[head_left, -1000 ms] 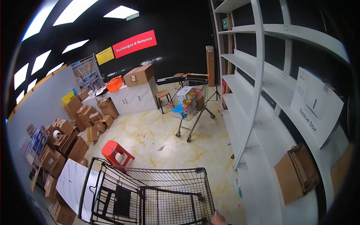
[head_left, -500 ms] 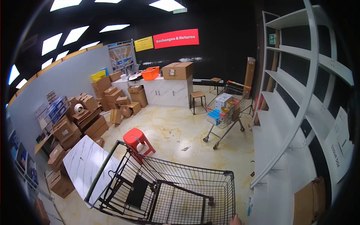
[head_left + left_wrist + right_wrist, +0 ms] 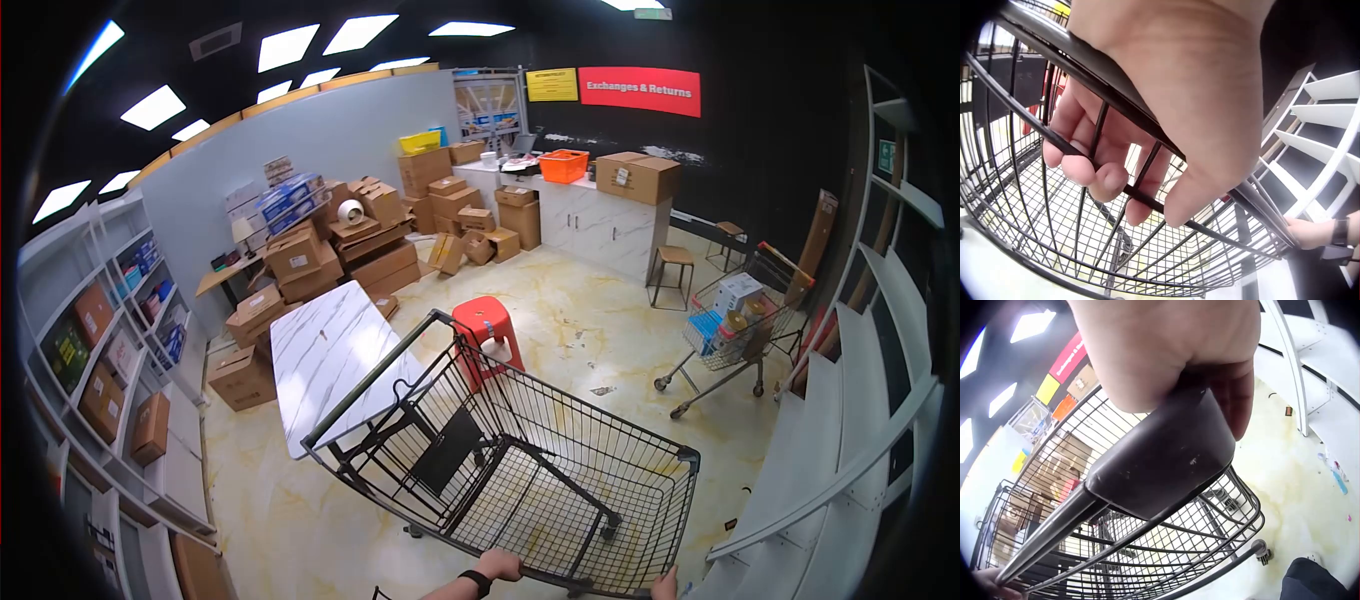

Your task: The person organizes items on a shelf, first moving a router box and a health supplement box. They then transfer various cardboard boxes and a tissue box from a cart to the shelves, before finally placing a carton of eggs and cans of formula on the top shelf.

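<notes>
A dark wire shopping cart [image 3: 560,470] stands side-on in front of me, with nothing in its basket. My left hand [image 3: 500,565] grips the near side's top rail; in the left wrist view its fingers [image 3: 1110,178] curl over the rail and through the wires. At the cart's right end, my right hand [image 3: 665,583] holds the plastic corner cap [image 3: 1166,456], its fingers wrapping the far side. The green-edged push handle [image 3: 380,380] is at the left end, overlapping a marble-patterned table [image 3: 335,350] in the head view.
Beyond the cart stands a red stool [image 3: 485,330]. A second cart [image 3: 735,330] carrying goods is at the right, beside white shelves [image 3: 840,450]. Cardboard boxes [image 3: 380,265] pile along the left wall; stocked shelves [image 3: 120,350] line the left edge. A marble-fronted counter [image 3: 610,225] stands behind.
The head view has swung left, so the room shifts rightward and the left shelves appear. More of the cart shows, and my left hand has come into view on its rail.
</notes>
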{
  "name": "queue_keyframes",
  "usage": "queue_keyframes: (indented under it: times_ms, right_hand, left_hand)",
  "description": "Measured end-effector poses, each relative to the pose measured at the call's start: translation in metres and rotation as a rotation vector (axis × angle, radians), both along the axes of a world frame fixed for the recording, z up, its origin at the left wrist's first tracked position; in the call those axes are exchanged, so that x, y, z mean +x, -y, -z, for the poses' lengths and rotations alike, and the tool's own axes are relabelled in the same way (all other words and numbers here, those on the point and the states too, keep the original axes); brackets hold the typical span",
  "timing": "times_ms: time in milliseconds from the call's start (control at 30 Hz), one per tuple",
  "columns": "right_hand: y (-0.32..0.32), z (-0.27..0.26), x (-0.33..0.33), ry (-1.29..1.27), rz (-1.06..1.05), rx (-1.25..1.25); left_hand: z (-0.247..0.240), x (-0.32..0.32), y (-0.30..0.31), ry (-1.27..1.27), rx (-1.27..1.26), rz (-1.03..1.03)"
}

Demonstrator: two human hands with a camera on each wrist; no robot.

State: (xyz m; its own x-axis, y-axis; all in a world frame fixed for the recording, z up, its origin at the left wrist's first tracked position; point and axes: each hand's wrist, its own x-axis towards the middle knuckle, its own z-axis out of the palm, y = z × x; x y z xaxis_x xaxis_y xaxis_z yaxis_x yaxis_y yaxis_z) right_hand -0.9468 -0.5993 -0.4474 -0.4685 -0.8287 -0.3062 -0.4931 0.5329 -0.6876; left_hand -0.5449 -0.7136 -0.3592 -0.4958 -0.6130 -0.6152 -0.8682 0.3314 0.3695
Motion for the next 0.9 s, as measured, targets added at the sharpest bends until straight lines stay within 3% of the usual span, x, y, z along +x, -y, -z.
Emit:
queue_keyframes:
  times_ms: [400,533,633,667,800,867,900]
  right_hand:
    - [0.015,0.038,-0.085,-0.120,-0.229,0.133]
    - [0.035,-0.034,-0.061,-0.220,-0.377,-0.008]
    - [0.065,0.031,-0.087,-0.114,-0.375,-0.027]
    - [0.074,0.034,-0.084,-0.114,-0.383,-0.036]
    - [0.115,0.028,-0.072,-0.296,-0.456,0.084]
    - [0.125,-0.025,-0.038,-0.264,-0.525,0.110]
    - [0.134,-0.019,-0.034,-0.268,-0.554,0.106]
  left_hand:
    - [-0.008,-0.046,-0.065,-0.053,-0.037,-0.162]
    - [0.001,-0.056,-0.086,-0.084,-0.035,-0.243]
    - [0.004,-0.055,-0.095,-0.103,0.016,-0.302]
    - [-0.018,-0.057,-0.097,-0.095,-0.013,-0.333]
    - [-0.012,-0.049,-0.102,-0.155,0.013,-0.393]
    - [-0.011,-0.046,-0.100,-0.149,0.014,-0.440]
    - [-0.011,-0.043,-0.101,-0.144,0.023,-0.464]
